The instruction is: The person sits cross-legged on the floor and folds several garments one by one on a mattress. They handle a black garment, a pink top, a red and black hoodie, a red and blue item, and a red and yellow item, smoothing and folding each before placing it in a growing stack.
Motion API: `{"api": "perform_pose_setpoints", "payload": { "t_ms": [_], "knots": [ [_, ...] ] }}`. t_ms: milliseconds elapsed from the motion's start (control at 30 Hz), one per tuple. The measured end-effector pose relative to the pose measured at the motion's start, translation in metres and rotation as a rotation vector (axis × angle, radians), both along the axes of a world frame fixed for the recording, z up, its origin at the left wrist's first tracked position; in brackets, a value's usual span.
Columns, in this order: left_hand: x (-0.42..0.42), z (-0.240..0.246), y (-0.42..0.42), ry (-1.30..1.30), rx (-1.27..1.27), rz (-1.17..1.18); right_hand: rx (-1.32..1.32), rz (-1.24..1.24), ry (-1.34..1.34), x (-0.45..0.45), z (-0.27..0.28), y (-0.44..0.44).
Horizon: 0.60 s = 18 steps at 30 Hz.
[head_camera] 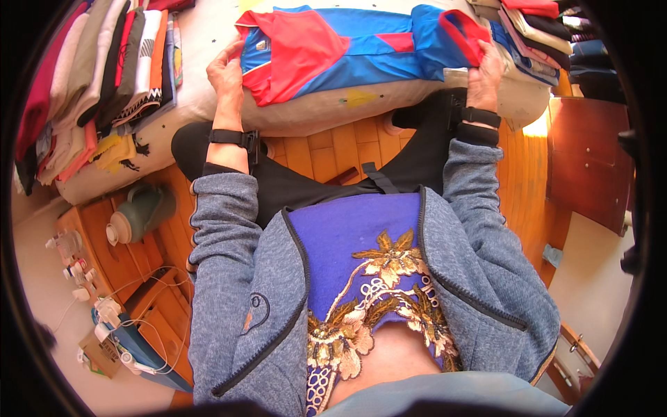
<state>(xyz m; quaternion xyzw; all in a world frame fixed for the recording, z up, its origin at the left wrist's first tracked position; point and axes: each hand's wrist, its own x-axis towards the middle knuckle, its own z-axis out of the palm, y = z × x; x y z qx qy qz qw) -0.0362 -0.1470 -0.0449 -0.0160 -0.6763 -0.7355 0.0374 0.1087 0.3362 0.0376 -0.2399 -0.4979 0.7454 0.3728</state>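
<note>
A red and blue sports jersey (359,57) lies spread lengthwise on the bed, partly folded over itself. My left hand (227,69) pinches its left end beside the collar, where a small label shows on the blue inside. At the other end, my right hand (484,68) grips a rolled-over blue part with red fabric showing inside it. Both wrists wear black straps. Under the jersey is a pale bedcover (359,98) with yellow patches and small dark stars.
Folded clothes (114,57) stand in a long row on the bed's left side. More folded clothes (536,36) are piled at the right. A green thermos flask (140,213) stands at lower left, near white cables (151,323). A reddish-brown wooden cabinet (586,156) is at the right.
</note>
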Motion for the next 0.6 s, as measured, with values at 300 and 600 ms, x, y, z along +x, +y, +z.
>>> {"api": "perform_pose_setpoints", "payload": {
  "t_ms": [300,600],
  "knots": [
    [0.004,0.012,-0.004,0.092,-0.271,0.05,0.776,-0.177,-0.358,0.103,0.004,0.007],
    [0.033,0.032,0.022,0.852,-1.118,-0.18,0.827,-0.177,-0.421,0.097,0.019,0.007]
  ]
}}
